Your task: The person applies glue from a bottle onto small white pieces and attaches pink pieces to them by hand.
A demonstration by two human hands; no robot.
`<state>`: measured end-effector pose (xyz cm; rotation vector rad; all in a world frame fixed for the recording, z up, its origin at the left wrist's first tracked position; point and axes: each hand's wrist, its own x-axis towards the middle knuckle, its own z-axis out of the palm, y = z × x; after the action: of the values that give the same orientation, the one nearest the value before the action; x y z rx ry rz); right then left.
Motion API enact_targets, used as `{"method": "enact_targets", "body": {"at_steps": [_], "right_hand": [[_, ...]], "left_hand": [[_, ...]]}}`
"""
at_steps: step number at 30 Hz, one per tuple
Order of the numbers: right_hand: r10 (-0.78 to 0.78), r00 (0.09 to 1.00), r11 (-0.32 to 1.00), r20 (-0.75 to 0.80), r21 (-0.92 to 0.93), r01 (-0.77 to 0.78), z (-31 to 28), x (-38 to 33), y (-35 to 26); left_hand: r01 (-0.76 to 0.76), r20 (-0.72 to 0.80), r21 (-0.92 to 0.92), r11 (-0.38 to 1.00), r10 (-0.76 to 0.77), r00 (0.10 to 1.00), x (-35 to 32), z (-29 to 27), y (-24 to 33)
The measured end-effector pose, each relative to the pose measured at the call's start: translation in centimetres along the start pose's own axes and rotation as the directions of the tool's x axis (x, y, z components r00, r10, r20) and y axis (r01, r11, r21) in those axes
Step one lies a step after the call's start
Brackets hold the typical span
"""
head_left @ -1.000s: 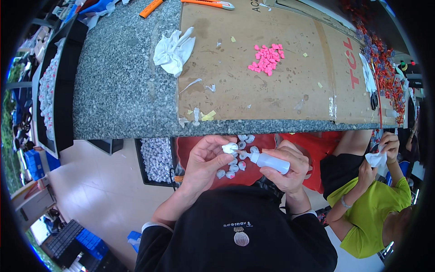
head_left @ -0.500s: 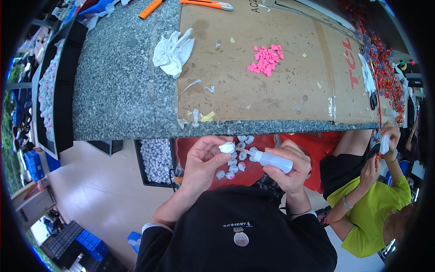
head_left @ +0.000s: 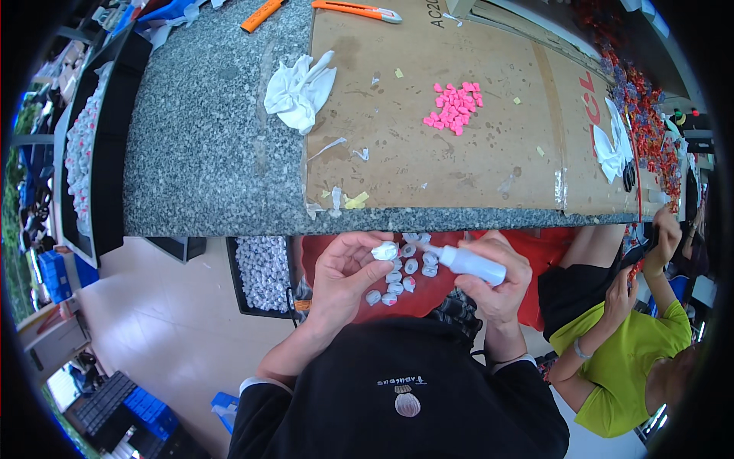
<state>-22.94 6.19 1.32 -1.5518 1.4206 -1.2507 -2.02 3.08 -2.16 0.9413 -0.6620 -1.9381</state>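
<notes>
Between the thumb and fingers of my left hand (head_left: pixel 342 275) is a small white rounded piece (head_left: pixel 384 251). My right hand (head_left: pixel 506 284) is closed round a translucent white squeeze bottle (head_left: pixel 475 265), tipped on its side. Its thin nozzle points left toward the white piece and stands a little apart from it. Below and between the hands, several similar small white pieces (head_left: pixel 410 266), a few with pink spots, lie on a red surface (head_left: pixel 417 304).
A granite table (head_left: pixel 199 153) carries cardboard (head_left: pixel 489 172), small pink pieces (head_left: pixel 456 107), a white cloth (head_left: pixel 298 92) and an orange cutter (head_left: pixel 355 10). Black bins of white pieces (head_left: pixel 262 268) stand at the left. A person in a yellow-green shirt (head_left: pixel 631 359) works at the right.
The bottle in my right hand has drawn back to the right, its nozzle leaving the white piece. My left hand keeps its hold. At the right, the other person's raised hand has let go of a white cloth.
</notes>
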Motion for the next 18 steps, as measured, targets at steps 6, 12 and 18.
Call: {"method": "enact_targets", "body": {"at_steps": [6, 12, 18], "right_hand": [[0.174, 0.974, 0.979, -0.148, 0.135, -0.155, 0.9, 3.5, 0.9], [0.060, 0.989, 0.998, -0.133, -0.020, -0.063, 3.8, 7.4, 2.2], [0.165, 0.948, 0.985, -0.271, 0.008, -0.170, 1.7, 7.2, 1.8]], "left_hand": [[0.026, -0.011, -0.021, 0.999, -0.027, 1.000, -0.2, -0.1, -0.1], [0.054, 0.026, 0.057, 0.997, -0.055, 0.998, -0.4, -0.6, -0.5], [0.044, 0.015, 0.048, 0.998, -0.045, 0.999, -0.2, -1.2, -0.5]]}}
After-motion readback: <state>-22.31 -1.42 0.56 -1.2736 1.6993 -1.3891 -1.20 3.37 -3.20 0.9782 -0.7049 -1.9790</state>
